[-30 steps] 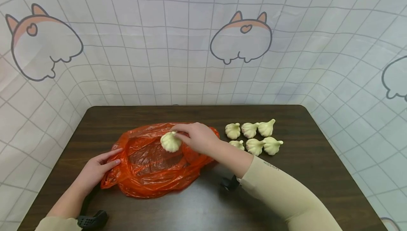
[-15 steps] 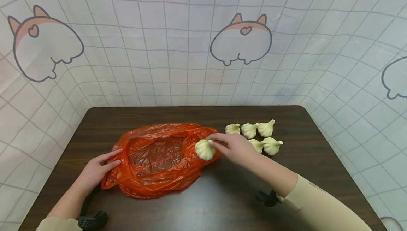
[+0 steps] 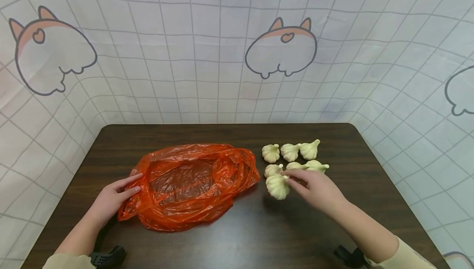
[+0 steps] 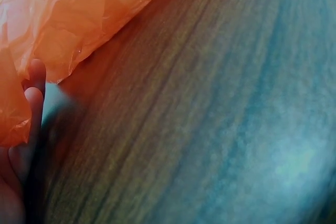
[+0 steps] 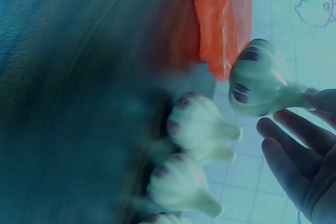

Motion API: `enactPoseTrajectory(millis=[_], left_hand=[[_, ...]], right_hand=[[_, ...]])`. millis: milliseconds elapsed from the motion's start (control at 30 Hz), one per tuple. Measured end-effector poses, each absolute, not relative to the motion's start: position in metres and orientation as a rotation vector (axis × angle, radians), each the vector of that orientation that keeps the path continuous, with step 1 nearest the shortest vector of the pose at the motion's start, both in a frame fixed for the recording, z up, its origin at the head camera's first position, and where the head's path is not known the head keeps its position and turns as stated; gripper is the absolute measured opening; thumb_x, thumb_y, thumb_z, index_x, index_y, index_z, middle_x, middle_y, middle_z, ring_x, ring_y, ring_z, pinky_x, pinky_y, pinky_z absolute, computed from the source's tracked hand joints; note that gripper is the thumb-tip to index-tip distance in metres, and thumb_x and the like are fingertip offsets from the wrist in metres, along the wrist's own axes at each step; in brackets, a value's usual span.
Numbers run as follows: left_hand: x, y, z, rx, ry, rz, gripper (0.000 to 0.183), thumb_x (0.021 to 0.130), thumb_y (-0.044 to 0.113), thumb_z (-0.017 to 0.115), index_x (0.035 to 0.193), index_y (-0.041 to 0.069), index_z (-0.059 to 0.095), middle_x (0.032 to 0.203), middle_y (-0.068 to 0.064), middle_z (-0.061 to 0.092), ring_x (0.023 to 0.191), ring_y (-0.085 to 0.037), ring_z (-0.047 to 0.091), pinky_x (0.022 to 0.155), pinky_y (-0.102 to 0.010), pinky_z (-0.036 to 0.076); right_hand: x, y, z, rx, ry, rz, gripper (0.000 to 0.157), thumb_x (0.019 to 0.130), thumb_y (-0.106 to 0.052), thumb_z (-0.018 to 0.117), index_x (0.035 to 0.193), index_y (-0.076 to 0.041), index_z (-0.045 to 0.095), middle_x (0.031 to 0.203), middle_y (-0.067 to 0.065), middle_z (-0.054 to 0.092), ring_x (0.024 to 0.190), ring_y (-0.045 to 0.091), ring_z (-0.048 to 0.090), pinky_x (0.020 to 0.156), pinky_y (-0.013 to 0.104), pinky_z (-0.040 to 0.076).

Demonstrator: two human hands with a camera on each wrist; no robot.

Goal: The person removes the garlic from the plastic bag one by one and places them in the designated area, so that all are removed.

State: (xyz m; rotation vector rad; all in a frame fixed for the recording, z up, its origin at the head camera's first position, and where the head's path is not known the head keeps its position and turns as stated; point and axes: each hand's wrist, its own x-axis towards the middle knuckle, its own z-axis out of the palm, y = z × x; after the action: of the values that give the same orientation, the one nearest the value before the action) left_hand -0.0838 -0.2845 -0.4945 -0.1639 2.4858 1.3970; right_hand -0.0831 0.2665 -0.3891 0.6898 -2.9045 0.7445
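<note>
A garlic bulb (image 3: 277,187) hangs by its stem from the thumb and fingertips of my right hand (image 3: 320,188). In the right wrist view this bulb (image 5: 262,80) shows purple streaks, held above the other bulbs. Just behind it on the table sit several more garlic bulbs (image 3: 290,152) in two rows, some partly hidden by the hand. My left hand (image 3: 109,199) grips the left edge of a crumpled orange-red plastic bag (image 3: 185,219), whose mouth spreads wide toward the camera. In the left wrist view, fingertips (image 4: 35,98) show against the bag's film.
The dark wood-grain table (image 3: 237,244) has a rounded far edge. A white tiled-pattern curtain (image 3: 207,55) with cartoon animals surrounds it on the back and sides. Black wrist devices (image 3: 107,256) are worn on both arms.
My right hand has carried the garlic bulb rightward, from over the bag's opening to the front of the bulb rows. The left hand and the bag have stayed in place.
</note>
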Motion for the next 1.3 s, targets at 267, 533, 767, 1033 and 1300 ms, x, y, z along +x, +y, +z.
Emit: enactPoseTrajectory(millis=[267, 533, 767, 1033, 1300], left_hand=[[-0.084, -0.285, -0.496, -0.163, 2.488, 1.398, 0.072, 0.092, 0.057, 0.061, 0.151, 0.018, 0.044, 0.155, -0.026, 0.032, 0.137, -0.045, 0.035, 0.098, -0.049, 0.049], [-0.085, -0.285, -0.495, -0.164, 2.492, 1.410, 0.071, 0.092, 0.056, 0.061, 0.151, 0.018, 0.045, 0.154, -0.026, 0.034, 0.136, -0.044, 0.039, 0.094, -0.044, 0.052], [-0.085, -0.283, -0.493, -0.161, 2.482, 1.419, 0.072, 0.093, 0.055, 0.061, 0.151, 0.018, 0.044, 0.154, -0.026, 0.033, 0.136, -0.045, 0.038, 0.096, -0.046, 0.051], [-0.085, -0.283, -0.493, -0.161, 2.455, 1.451, 0.072, 0.093, 0.055, 0.061, 0.152, 0.017, 0.043, 0.157, -0.026, 0.029, 0.139, -0.046, 0.033, 0.096, -0.046, 0.050], [-0.084, -0.286, -0.493, -0.161, 2.441, 1.479, 0.071, 0.094, 0.054, 0.060, 0.152, 0.016, 0.042, 0.157, -0.025, 0.028, 0.140, -0.046, 0.031, 0.095, -0.040, 0.052]], right_hand=[[-0.079, 0.276, -0.404, 0.673, -2.981, 0.697, 0.017, 0.094, -0.026, 0.069, 0.111, -0.024, 0.074, 0.092, -0.014, 0.071, 0.070, 0.001, 0.058, 0.063, 0.029, 0.049], [-0.083, 0.275, -0.419, 0.655, -3.024, 0.668, 0.019, 0.094, -0.027, 0.069, 0.113, -0.025, 0.074, 0.092, -0.012, 0.072, 0.073, 0.003, 0.062, 0.065, 0.030, 0.050], [-0.084, 0.277, -0.429, 0.623, -3.041, 0.679, 0.022, 0.094, -0.025, 0.070, 0.115, -0.023, 0.074, 0.095, -0.010, 0.073, 0.079, 0.007, 0.067, 0.067, 0.031, 0.053], [-0.082, 0.280, -0.429, 0.667, -3.038, 0.695, 0.028, 0.091, -0.023, 0.073, 0.118, -0.022, 0.072, 0.099, -0.011, 0.072, 0.085, 0.010, 0.069, 0.072, 0.034, 0.053], [-0.080, 0.282, -0.431, 0.649, -3.026, 0.701, 0.033, 0.089, -0.025, 0.076, 0.121, -0.022, 0.071, 0.108, -0.007, 0.072, 0.091, 0.014, 0.069, 0.072, 0.033, 0.053]])
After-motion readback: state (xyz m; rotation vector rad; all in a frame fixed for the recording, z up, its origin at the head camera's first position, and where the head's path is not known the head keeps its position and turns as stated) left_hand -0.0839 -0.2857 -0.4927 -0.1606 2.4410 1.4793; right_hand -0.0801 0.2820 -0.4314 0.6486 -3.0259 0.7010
